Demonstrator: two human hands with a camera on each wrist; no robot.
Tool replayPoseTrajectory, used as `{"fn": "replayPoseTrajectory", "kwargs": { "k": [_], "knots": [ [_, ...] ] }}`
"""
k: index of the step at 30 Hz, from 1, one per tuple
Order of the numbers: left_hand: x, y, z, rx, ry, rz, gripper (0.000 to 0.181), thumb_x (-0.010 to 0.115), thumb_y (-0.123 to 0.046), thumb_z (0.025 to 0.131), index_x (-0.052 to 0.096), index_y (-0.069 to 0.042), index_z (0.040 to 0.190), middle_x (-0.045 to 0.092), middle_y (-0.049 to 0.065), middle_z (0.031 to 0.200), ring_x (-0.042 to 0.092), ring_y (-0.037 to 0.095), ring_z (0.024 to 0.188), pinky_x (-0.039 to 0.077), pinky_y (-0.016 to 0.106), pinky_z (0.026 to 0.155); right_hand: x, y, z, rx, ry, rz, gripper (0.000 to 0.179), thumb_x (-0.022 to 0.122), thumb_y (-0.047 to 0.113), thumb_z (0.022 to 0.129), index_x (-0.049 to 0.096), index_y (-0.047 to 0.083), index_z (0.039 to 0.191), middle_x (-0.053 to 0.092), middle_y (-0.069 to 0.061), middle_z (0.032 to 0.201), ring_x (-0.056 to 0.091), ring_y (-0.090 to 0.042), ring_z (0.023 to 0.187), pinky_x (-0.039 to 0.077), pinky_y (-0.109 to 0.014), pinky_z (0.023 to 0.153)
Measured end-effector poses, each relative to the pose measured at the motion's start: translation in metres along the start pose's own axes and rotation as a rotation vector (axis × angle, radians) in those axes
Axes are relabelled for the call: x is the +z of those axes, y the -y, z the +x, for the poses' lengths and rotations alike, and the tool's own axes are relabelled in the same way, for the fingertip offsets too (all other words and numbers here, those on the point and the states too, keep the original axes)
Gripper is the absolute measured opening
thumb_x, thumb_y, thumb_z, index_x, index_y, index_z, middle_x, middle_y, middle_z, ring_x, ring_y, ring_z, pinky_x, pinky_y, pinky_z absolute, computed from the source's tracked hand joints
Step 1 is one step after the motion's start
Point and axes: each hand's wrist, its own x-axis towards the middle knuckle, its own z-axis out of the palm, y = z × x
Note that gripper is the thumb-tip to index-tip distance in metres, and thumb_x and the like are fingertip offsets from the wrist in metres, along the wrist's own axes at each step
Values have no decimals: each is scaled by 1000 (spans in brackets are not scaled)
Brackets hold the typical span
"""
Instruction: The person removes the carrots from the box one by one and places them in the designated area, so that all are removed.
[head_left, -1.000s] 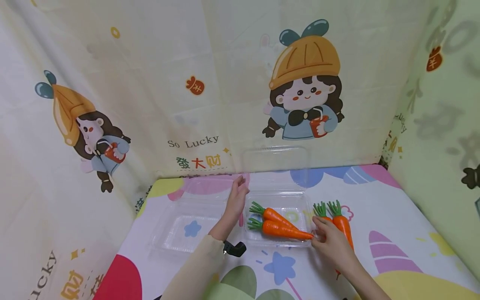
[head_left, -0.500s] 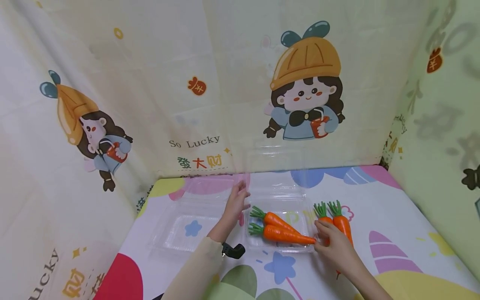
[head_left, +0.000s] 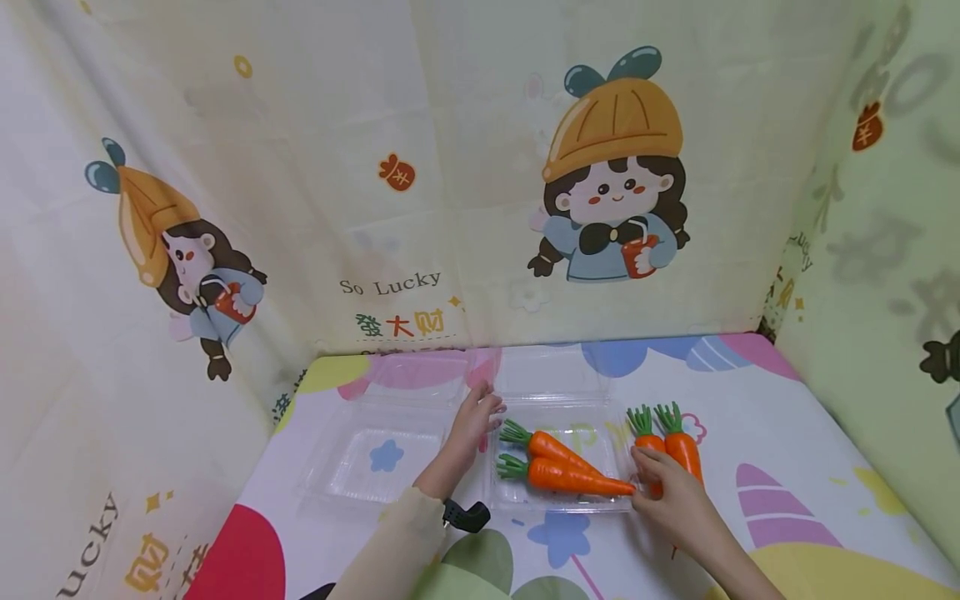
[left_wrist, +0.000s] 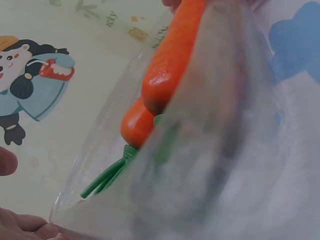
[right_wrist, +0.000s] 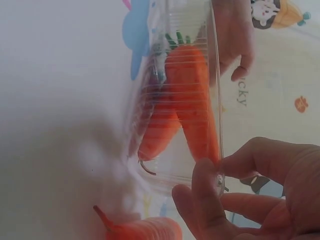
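A clear plastic clamshell box lies with its lid folded back, and two toy carrots with green tops rest inside. My right hand pinches the box's right rim beside the carrot tips; in the right wrist view, its thumb and fingers meet at that rim. At the box's left edge is my left hand, its fingers loosely extended against the side. The left wrist view shows the fingers by a corner of the box, with the carrots behind the clear wall.
Another clear clamshell box lies open to the left. Two more carrots lie right of the near box, partly behind my right hand. A patterned cloth covers the table, with printed curtains behind and at both sides.
The box has slid slightly towards me with its carrots, both hands moving along. Its lid, upright against the curtain a second ago, now lies back on the table.
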Motion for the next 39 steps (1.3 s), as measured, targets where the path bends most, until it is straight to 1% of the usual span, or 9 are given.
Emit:
{"fn": "replayPoseTrajectory", "kwargs": {
  "k": [4, 6, 9, 11, 13, 17, 27, 31, 39],
  "knots": [
    [0, 1, -3, 5, -15, 33, 71, 50, -18, 98, 25, 5, 160, 35, 27, 161, 58, 40, 130, 51, 46, 108, 0, 0, 1, 3, 6, 0, 64, 78, 8, 81, 57, -9, 140, 54, -30, 145, 70, -29, 104, 61, -46, 88],
    [1, 1, -6, -7, -37, 68, 72, 51, -18, 95, 27, 4, 160, 39, 25, 160, 61, 39, 127, 60, 33, 88, 0, 0, 1, 2, 10, -3, 64, 77, 7, 81, 57, -9, 140, 54, -30, 144, 70, -29, 104, 61, -45, 87],
    [2, 2, -10, -41, -64, 116, 73, 53, -18, 92, 32, 2, 159, 43, 22, 158, 61, 40, 125, 48, 23, 60, 0, 1, 1, -11, 7, -17, 64, 77, 8, 81, 58, -9, 139, 55, -30, 143, 69, -31, 105, 61, -46, 87],
    [2, 3, -13, -68, -67, 127, 72, 53, -18, 92, 34, 1, 158, 45, 21, 158, 57, 40, 132, 49, 25, 66, 1, 0, 1, -46, -10, -46, 64, 78, 10, 80, 59, -9, 138, 56, -30, 141, 67, -35, 109, 60, -50, 90],
    [3, 3, -18, -83, -56, 115, 68, 51, -18, 94, 35, 2, 157, 44, 22, 158, 48, 41, 140, 54, 37, 93, 3, -1, 0, -99, -39, -78, 62, 80, 12, 80, 61, -7, 137, 57, -30, 140, 63, -41, 116, 57, -55, 94],
    [2, 4, -31, -97, -30, 72, 64, 49, -17, 98, 34, 5, 156, 39, 25, 161, 32, 42, 151, 33, 56, 121, 5, 0, -1, -203, -118, -128, 60, 86, 15, 78, 66, -2, 133, 57, -29, 139, 53, -50, 127, 50, -65, 98],
    [-8, 11, -55, -119, 17, -34, 60, 48, -15, 102, 34, 11, 154, 33, 28, 162, 35, 41, 149, 37, 54, 118, 11, 15, 3, -262, -107, -151, 49, 88, 14, 77, 73, 6, 123, 64, -17, 130, 60, -40, 121, 54, -57, 97],
    [-14, 18, -67, -121, 44, -92, 56, 47, -12, 101, 38, 12, 151, 42, 28, 155, 54, 30, 122, 49, 41, 102, 15, 22, 4, -252, -50, -159, 44, 88, 15, 78, 74, 11, 120, 68, -6, 120, 63, -29, 114, 56, -50, 96],
    [-24, 20, -84, -158, 80, -198, 55, 47, -7, 100, 41, 6, 153, 55, 16, 130, 52, 17, 94, 49, 26, 79, 22, 36, 8, -192, 34, -164, 41, 89, 17, 78, 75, 14, 116, 71, 3, 109, 65, -18, 100, 59, -44, 89]
  ]
}}
